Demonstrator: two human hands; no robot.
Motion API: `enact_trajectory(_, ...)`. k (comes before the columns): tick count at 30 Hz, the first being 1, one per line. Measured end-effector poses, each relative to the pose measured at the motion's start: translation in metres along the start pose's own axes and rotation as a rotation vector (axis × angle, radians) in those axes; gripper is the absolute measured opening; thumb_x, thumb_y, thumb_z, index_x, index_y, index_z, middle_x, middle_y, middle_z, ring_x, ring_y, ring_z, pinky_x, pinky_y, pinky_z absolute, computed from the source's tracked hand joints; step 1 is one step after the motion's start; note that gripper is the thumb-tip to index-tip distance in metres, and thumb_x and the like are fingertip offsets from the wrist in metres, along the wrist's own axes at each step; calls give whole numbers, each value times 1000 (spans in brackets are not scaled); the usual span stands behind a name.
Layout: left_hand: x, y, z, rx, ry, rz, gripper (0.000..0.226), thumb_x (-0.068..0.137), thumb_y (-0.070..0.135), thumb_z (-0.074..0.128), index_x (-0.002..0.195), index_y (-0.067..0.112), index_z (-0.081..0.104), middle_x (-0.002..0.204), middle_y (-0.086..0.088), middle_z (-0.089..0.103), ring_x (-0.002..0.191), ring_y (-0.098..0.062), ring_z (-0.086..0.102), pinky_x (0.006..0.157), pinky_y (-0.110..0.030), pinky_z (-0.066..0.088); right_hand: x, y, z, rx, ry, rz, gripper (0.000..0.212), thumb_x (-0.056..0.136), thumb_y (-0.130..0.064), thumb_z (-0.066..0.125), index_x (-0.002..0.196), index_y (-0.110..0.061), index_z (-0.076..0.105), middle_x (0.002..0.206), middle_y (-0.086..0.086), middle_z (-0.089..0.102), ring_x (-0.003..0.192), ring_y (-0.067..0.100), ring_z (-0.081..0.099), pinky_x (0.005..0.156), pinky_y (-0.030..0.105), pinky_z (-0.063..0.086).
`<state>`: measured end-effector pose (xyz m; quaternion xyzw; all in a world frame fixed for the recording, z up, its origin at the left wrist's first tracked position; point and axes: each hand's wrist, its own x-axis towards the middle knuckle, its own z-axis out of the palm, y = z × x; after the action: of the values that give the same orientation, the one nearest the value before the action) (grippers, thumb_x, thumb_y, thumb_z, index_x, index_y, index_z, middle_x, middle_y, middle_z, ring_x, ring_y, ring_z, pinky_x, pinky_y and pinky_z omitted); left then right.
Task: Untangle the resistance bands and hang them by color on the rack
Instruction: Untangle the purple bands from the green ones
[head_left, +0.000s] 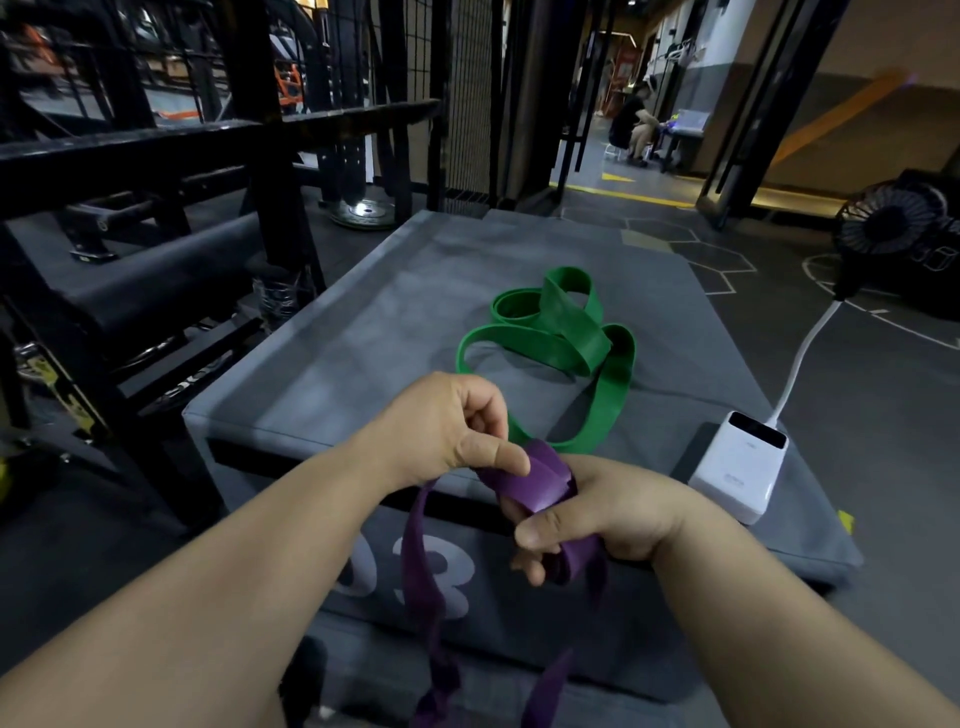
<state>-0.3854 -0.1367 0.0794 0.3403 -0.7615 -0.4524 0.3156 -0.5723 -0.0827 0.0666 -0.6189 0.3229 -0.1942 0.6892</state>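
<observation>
A: How many bands?
B: Two. One purple band (540, 486), pinched by the left hand (447, 426) and gripped in the right hand (618, 509), in front of the grey box (363, 338). One green band (566, 338) lies loose on top, near one white charger (737, 465).

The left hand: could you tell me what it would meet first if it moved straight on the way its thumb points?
Probably the right hand, just beyond the purple band that the left hand pinches; depth is unclear.
</observation>
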Motion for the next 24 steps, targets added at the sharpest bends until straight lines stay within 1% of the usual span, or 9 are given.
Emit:
enact_trajectory(3,0,0,-2,-5,-59,14,37,39,47,91,54,30,63,48,12,53,47,-1,43,48,-16,36,0,-3,0,29,-103,-29,16,73,-11,66,62,-12,55,56,-2,55,68,18,68,76,35,48)
enact_trajectory(7,0,-2,0,-122,-138,8,50,36,77,77,57,33,64,51,14,51,49,-2,40,49,-16,32,4,-4,1,39,-276,-6,22,81,-19,72,67,-9,58,58,-3,61,72,18,70,73,33,49)
enact_trajectory(11,-1,-6,16,-261,-108,2,60,49,81,70,67,25,60,55,16,49,50,1,40,49,-11,34,7,-1,3,235,-362,-79,19,85,-27,68,74,-14,60,59,-4,64,55,11,64,65,33,47)
enact_trajectory(13,-1,-10,25,-330,-85,-16,71,55,85,60,80,19,59,64,14,55,59,0,49,58,-12,42,5,-2,2,371,-360,-124,21,88,-25,64,76,-11,53,59,-5,62,51,8,60,61,29,46)
enact_trajectory(15,-2,-12,28,-420,-115,-23,83,57,90,52,96,17,62,85,3,63,82,-6,59,78,-19,49,3,-6,-1,474,-323,-160,18,91,-25,59,81,-12,52,61,-7,60,52,7,57,60,27,45)
enact_trajectory(17,-5,-11,27,-444,-213,14,79,67,78,61,109,12,57,104,-9,59,101,-14,57,95,-27,46,0,-9,-4,552,-282,-181,14,93,-26,56,86,-13,54,63,-8,58,53,7,55,60,25,45)
enact_trajectory(19,-7,-6,24,-456,-267,-1,66,71,48,78,116,6,55,110,-13,56,106,-20,54,99,-31,44,-1,-12,-7,598,-259,-198,14,92,-26,56,88,-13,55,68,-7,62,58,6,59,62,24,46)
enact_trajectory(21,-6,-3,23,-521,-245,-61,56,72,28,73,117,2,55,107,-16,55,102,-25,52,95,-35,44,-1,-12,-8,625,-259,-211,14,91,-25,56,89,-12,56,74,-4,66,63,7,61,64,24,47)
enact_trajectory(24,-6,1,23,-768,-192,-103,35,77,18,66,108,3,58,96,-22,52,82,-28,59,79,-34,51,2,-9,-7,617,-255,-202,16,92,-26,57,92,-10,59,86,4,68,72,12,63,71,27,49)
